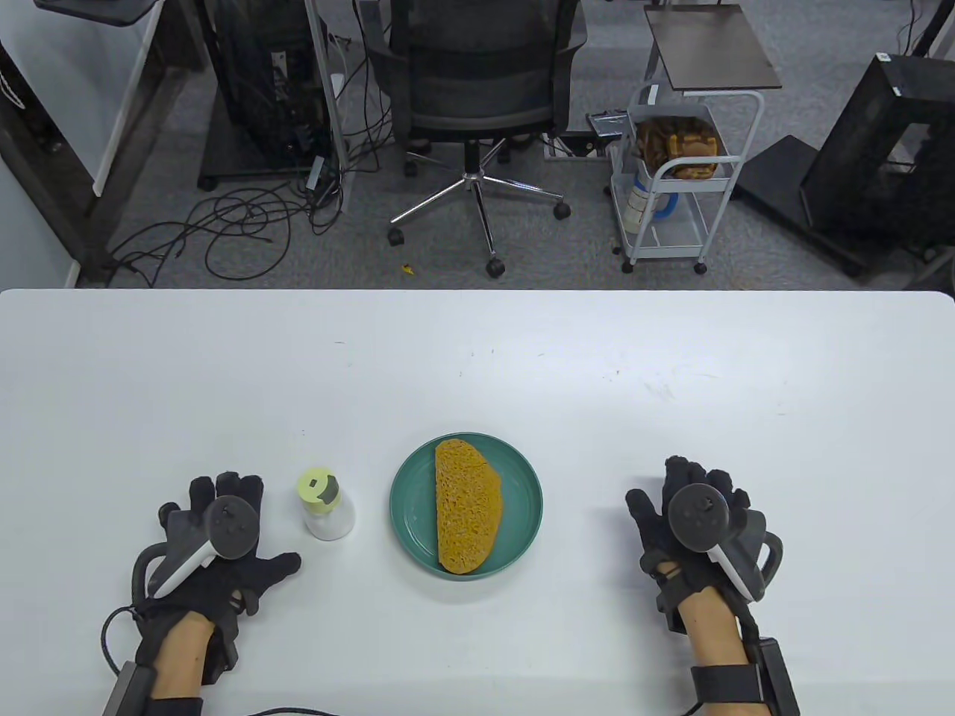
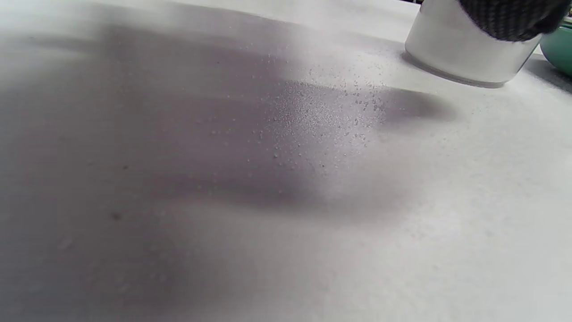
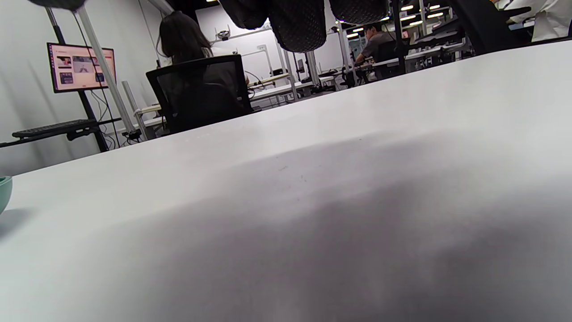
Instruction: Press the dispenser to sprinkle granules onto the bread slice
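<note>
Small white plastic dispenser bottle with pale yellow-green press cap (image 1: 327, 507) upright on white table (image 1: 477, 350), at 9 o'clock of round green plate (image 1: 522, 514) holding brown bread slice (image 1: 466, 507).

Left hand (image 1: 224, 541) flat just beside bottle, fingers spread, holding nothing.

Right hand (image 1: 697, 522) at plate's 3 o'clock, fingers relaxed, empty.

Risks:
- narrow bottle tips if grabbed off-centre
- pressing before reaching bread scatters granules (image 2: 326, 120) onto table; some lie there already

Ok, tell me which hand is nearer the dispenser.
The left hand. It rests on the table just left of the dispenser, thumb pointing toward it. The right hand lies far off, beyond the green plate.
</note>
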A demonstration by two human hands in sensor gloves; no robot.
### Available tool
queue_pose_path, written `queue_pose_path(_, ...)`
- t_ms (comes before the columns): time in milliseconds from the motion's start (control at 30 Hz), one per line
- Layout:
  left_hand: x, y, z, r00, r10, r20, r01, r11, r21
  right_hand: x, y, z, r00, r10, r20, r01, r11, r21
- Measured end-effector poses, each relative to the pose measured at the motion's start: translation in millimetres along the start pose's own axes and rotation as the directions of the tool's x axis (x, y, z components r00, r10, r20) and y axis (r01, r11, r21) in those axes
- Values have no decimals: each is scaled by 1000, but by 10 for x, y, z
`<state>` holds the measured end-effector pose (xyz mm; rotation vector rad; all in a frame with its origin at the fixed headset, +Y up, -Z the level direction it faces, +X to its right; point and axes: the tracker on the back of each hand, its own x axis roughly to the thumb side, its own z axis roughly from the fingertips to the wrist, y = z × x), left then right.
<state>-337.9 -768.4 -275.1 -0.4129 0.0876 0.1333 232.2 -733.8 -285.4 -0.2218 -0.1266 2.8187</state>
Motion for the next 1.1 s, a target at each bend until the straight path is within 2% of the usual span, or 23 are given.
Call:
queue_pose_path(867,16,5,20,997,52,64,-55,998,38,3,23,9,1000,5,-18,-4,1000,23)
queue_pose_path(1100,27,-1,26,996,57,68,-59,998,29,-26,81,-1,999,21,-39,-18,997,69)
